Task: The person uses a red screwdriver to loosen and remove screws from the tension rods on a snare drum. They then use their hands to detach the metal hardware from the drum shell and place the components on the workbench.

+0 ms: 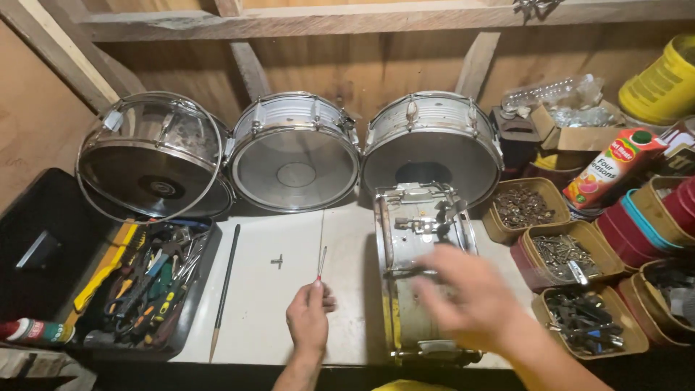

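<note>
Head view. A snare drum shell [416, 268] is laid on its side on the white bench top [268, 304], right of centre. It is seen as a silver metal cylinder, dull and stained, with chromed lugs and tension rods along its wall and a strainer fitting at the far end; a yellow patch is noted on its lower left edge.

The right hand [470, 293] is held over the shell's near half, fingers spread; it is blurred, and contact with the metal cannot be told.

The left hand [310, 318] is rested on the bench just left of the shell, fingers closed together, with a thin rod with a red grip [321, 264] pinched at its near end and pointed away from the body.

A small drum key [277, 261] and a long dark stick [224, 293] are seen lying on the bench farther left, apart from the hand. A black toolbox tray [145, 289] full of pliers and screwdrivers is placed at the left edge.

Three drums [295, 152] are stood on edge against the wooden wall behind. Tubs of small metal parts [565, 257] are ranged to the right of the shell.
</note>
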